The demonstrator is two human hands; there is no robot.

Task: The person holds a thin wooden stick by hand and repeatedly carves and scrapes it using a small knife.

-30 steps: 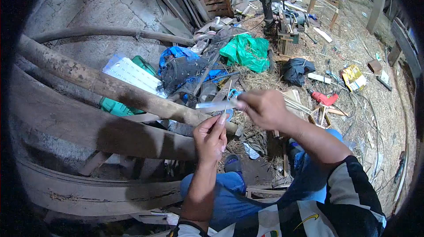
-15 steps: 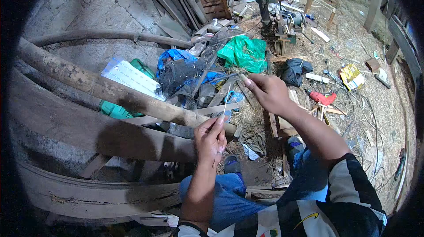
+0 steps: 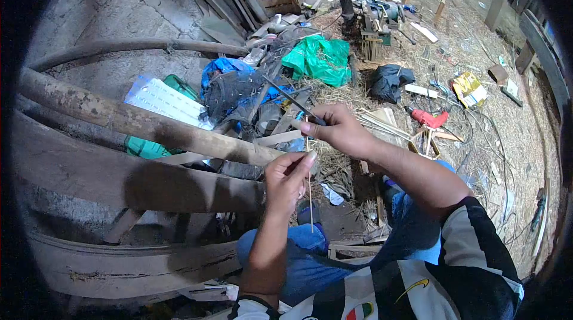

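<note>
A person's left hand pinches a thin stick between closed thumb and forefinger, its length running above and below the fingertips, apparently to hold it steady and near upright. Just above, the right hand curls its fingers tightly around a knife, blade pointing away, likely to spare the pinching fingers its edge.

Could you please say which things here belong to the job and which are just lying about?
Likely in use:
knife in the right hand
thin stick in the left hand

Lying about:
red power drill
green plastic bag
black plastic bag
</note>
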